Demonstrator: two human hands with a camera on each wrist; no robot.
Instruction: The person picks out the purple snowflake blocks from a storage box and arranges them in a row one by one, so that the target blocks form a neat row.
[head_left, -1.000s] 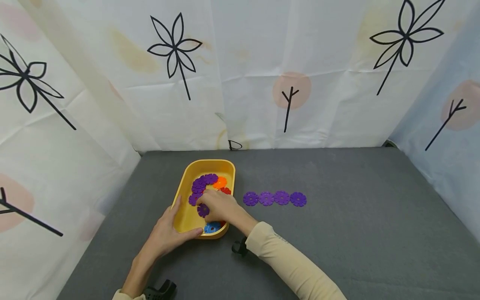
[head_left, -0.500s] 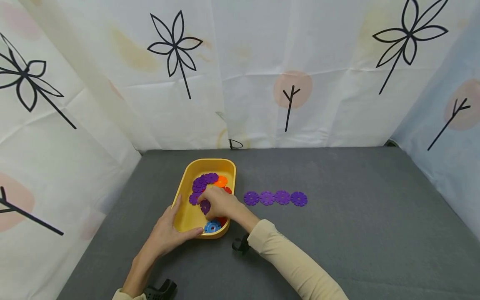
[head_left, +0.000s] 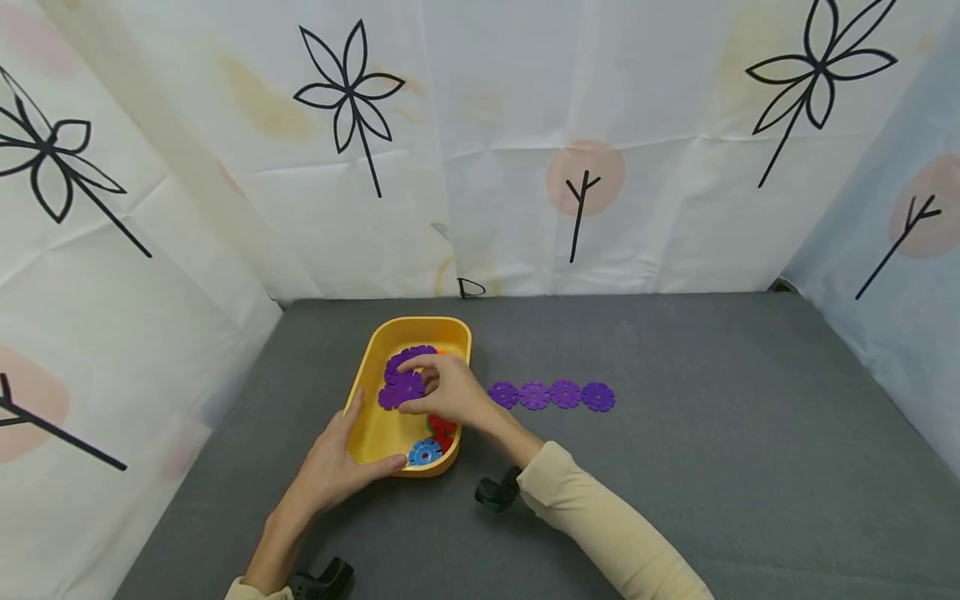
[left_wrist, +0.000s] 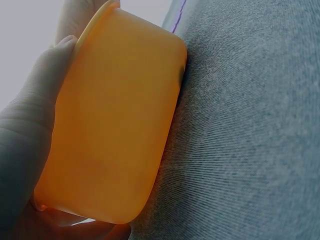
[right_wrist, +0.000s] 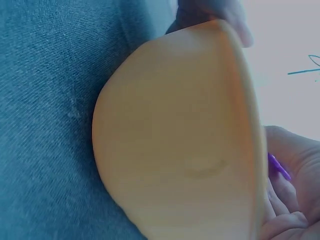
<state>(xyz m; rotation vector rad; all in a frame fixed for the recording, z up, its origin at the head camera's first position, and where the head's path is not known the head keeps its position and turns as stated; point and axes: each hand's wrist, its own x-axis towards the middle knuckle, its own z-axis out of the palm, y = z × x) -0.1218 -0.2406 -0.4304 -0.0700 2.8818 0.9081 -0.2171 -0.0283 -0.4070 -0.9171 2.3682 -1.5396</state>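
Note:
A yellow tray (head_left: pixel 360 442) sits on the grey cloth at the left of the head view. My left hand (head_left: pixel 337 467) grips its near left corner, thumb along the near rim and fingers on the left wall; the left wrist view shows this hand (left_wrist: pixel 35 120) against the tray's outer wall. Over the tray, my right hand (head_left: pixel 453 392) pinches a purple flower disc (head_left: pixel 410 386), whose edge also shows purple (right_wrist: pixel 279 166) in the right wrist view. Several more purple flower discs (head_left: pixel 397 363) lie inside at the back left. A blue flower disc (head_left: pixel 425 452) and red discs (head_left: pixel 442 432) lie near the front right.
Right of the tray, several purple flower discs (head_left: pixel 565 395) form a row on the grey cloth (head_left: pixel 675 467). Patterned white fabric (head_left: pixel 510 108) hangs behind and at both sides. Black wrist devices, one (head_left: pixel 498 490) near the right sleeve, are on both arms.
My right hand has risen from the tray's middle toward its back with the purple disc, uncovering the red pieces at the front right. My left hand stays on the tray.

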